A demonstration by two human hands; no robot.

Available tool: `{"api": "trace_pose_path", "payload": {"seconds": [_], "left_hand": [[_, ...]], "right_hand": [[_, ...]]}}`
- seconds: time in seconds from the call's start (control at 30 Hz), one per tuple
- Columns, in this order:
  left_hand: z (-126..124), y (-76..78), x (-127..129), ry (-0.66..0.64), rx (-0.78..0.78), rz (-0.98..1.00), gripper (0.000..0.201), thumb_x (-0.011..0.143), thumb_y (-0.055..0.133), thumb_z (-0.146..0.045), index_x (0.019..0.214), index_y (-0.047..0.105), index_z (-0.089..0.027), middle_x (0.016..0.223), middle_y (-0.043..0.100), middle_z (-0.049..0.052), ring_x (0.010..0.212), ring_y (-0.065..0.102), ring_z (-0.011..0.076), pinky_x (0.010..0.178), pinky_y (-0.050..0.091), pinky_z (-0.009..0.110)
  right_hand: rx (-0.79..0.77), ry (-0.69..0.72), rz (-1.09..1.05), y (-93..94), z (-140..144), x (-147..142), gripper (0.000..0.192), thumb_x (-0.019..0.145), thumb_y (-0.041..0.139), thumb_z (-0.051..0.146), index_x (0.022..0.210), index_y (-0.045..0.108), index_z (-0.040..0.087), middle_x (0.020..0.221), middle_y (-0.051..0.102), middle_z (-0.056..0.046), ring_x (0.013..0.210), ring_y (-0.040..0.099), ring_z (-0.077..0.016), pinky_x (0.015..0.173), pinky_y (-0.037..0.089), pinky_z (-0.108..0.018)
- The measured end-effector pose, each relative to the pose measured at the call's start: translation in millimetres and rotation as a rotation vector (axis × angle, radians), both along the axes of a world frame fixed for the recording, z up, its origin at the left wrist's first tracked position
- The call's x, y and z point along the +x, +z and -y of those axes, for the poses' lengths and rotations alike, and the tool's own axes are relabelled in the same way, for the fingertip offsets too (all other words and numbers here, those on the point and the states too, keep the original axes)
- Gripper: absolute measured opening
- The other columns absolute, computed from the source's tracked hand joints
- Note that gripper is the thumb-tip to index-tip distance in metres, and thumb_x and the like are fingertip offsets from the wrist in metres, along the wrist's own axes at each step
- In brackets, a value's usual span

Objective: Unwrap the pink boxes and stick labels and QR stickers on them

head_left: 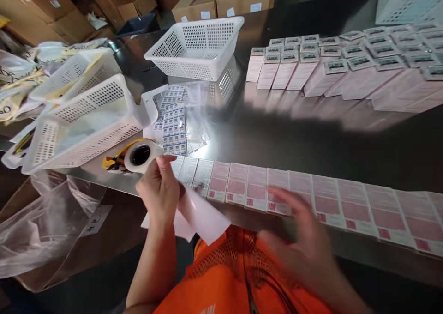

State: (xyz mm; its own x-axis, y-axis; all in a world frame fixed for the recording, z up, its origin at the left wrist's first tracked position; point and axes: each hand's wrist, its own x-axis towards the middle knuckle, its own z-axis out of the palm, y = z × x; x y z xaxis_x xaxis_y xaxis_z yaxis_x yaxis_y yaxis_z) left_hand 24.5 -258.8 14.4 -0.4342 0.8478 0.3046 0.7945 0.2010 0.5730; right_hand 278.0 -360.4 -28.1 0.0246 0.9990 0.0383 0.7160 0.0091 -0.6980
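Observation:
My left hand [161, 191] is closed around a glossy white paper sheet [204, 217], which hangs curled over the table's front edge. Beneath and beside it runs a row of flat pink-and-white boxes [238, 182] along that edge. Those at the left end look silvery on top, and several others bear a small red square code. My right hand [299, 233] is blurred by motion over the middle of the row. Its thumb and fingers are spread, and I see nothing held in it. A tape dispenser [119, 160] with a big clear roll lies just left of my left hand.
White perforated baskets [199, 67] [81, 124] stand at the back and left. Sheets of code stickers [174, 127] and clear plastic bags [196, 115] lie between them. Many upright boxes [335, 67] fill the right rear. An open carton [79, 226] with plastic lining sits below left.

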Motion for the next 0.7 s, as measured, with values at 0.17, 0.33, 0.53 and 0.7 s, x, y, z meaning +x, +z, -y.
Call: {"api": "trace_pose_path", "payload": {"seconds": [0.17,0.33,0.53,0.7], "left_hand": [[3.4,-1.8,-0.4,-0.289,-0.064,0.531,0.052,0.093,0.046,-0.060,0.103,0.071,-0.016,0.064,0.061,0.001,0.054,0.058,0.0143,0.052,0.043,0.025],[15.1,-14.7,-40.7,-0.617,-0.458,0.697,0.043,0.077,0.077,-0.042,0.112,0.071,-0.017,0.093,0.075,0.009,0.084,0.069,0.0218,0.070,0.053,0.029],[30.6,-21.9,-41.5,-0.549,-0.434,0.518,0.028,0.086,0.066,-0.045,0.078,0.071,-0.018,0.067,0.063,0.001,0.066,0.057,0.0157,0.057,0.041,0.025],[37.2,-15.3,-32.5,-0.561,-0.384,0.537,0.043,0.093,0.056,-0.047,0.062,0.044,-0.020,0.057,0.034,-0.004,0.055,0.032,0.0107,0.051,0.024,0.025]], "right_hand": [[-0.071,0.249,-0.541,14.7,-40.4,-71.5,0.038,0.088,0.067,0.038,0.123,0.063,0.027,0.105,0.075,-0.003,0.094,0.073,-0.0203,0.081,0.060,-0.033],[-0.051,0.167,-0.482,12.9,-56.7,-65.6,0.020,0.091,0.062,0.026,0.109,0.071,0.027,0.091,0.076,-0.001,0.081,0.072,-0.0178,0.074,0.059,-0.031],[0.226,0.240,-0.233,15.6,-61.2,-79.3,0.020,0.092,0.067,0.032,0.110,0.071,0.024,0.101,0.073,-0.005,0.098,0.066,-0.0215,0.084,0.053,-0.038],[0.343,0.158,-0.232,12.1,-64.8,-97.4,0.008,0.093,0.066,0.027,0.090,0.073,0.027,0.084,0.074,0.000,0.083,0.066,-0.0186,0.079,0.049,-0.038]]}}
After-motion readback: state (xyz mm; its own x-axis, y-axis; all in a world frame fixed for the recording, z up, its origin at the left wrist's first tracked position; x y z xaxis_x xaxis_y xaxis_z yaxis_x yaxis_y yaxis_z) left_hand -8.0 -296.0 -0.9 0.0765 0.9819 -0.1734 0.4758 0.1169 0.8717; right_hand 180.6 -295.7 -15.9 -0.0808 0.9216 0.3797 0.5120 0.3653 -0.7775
